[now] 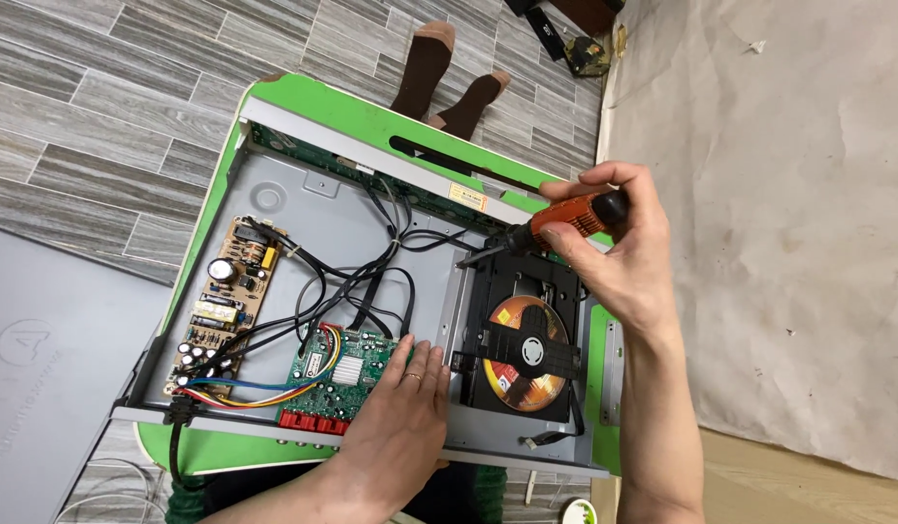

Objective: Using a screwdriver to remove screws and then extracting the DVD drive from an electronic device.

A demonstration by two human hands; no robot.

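Observation:
An opened disc player chassis [313, 209] lies on a green table [303, 97]. My right hand [619, 257] grips an orange-handled screwdriver [565, 221], its tip [465, 261] touching the top left corner of the black disc drive [526, 340], which holds an orange disc [528, 320]. My left hand [400, 427] rests flat with fingers together on the chassis front, partly over the green circuit board [347, 374]. A brown power board [226, 291] sits at the left, joined by black and coloured wires [361, 281].
Two feet in brown socks [449, 82] rest on the grey plank floor beyond the table. A grey flat panel [51, 369] lies at the left. Crumpled beige paper [788, 213] covers the right side. Dark small objects [575, 44] sit at the top.

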